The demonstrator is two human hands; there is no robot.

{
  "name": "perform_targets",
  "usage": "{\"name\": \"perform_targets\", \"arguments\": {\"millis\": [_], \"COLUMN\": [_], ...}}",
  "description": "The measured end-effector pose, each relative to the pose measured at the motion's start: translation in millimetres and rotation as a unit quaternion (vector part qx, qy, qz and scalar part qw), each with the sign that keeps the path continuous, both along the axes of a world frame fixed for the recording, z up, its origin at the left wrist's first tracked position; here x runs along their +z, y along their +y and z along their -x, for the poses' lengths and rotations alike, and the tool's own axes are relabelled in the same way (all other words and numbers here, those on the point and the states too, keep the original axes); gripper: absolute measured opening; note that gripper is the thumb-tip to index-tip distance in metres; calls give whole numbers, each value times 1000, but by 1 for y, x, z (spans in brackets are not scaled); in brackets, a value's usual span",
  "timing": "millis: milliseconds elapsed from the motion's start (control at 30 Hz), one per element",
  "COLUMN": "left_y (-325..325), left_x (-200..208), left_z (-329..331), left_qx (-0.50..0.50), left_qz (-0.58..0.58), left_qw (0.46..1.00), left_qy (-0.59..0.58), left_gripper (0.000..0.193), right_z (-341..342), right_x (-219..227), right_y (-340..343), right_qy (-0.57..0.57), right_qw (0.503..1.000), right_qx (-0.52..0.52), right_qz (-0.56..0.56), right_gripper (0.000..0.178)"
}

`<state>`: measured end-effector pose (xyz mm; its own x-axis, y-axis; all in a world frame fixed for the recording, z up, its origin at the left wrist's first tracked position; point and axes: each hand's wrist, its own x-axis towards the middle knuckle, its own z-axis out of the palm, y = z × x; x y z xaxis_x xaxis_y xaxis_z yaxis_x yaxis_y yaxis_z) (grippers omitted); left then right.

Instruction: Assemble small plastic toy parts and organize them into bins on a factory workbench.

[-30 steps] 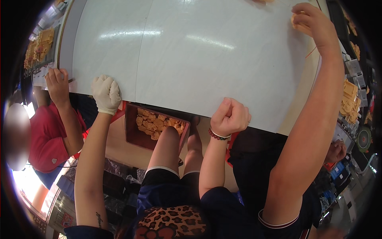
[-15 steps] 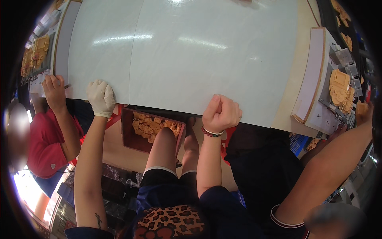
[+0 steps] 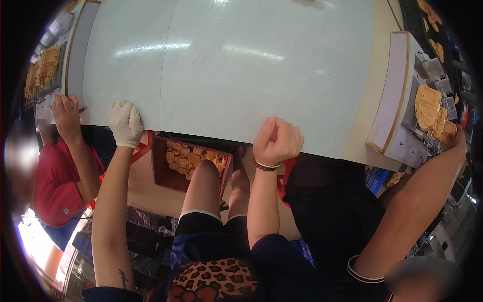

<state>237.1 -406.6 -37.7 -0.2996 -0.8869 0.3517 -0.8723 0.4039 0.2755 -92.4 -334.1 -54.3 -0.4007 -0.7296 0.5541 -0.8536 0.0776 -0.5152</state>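
Observation:
My left hand [image 3: 125, 124], in a white glove, rests curled into a fist on the near edge of the pale table [image 3: 216, 90]. Farther right along the same edge, my bare right hand [image 3: 277, 142] is also closed in a fist, thumb side up. A beaded bracelet [image 3: 266, 166] circles its wrist. Nothing shows between the fingers of either hand. Under the table edge, between my forearms, a dark red bin [image 3: 168, 184] holds several orange moulded parts [image 3: 183, 160], partly hidden by my knee.
At the left, a co-worker in a red sleeve [image 3: 59, 186] has a hand by a bench fixture with orange parts [image 3: 43, 70]. On the right, another co-worker's arm [image 3: 420, 201] reaches to a raised fixture bearing orange parts [image 3: 428, 106]. A blue basket [image 3: 376, 179] sits below.
The right co-worker's hand has moved inward onto the orange parts at the fixture. The view has shifted slightly; both my fists stay at the table edge.

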Motion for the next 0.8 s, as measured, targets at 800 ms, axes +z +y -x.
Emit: {"name": "perform_targets", "arguments": {"millis": [800], "left_y": [1], "left_x": [3], "left_z": [1], "left_qx": [16], "left_qz": [-10], "left_qw": [1000], "left_qy": [-3], "left_gripper": [23], "right_z": [-2], "right_x": [-4], "right_y": [2], "right_qy": [15], "right_qw": [1000], "right_qx": [-14], "right_qz": [11], "right_gripper": [17]}}
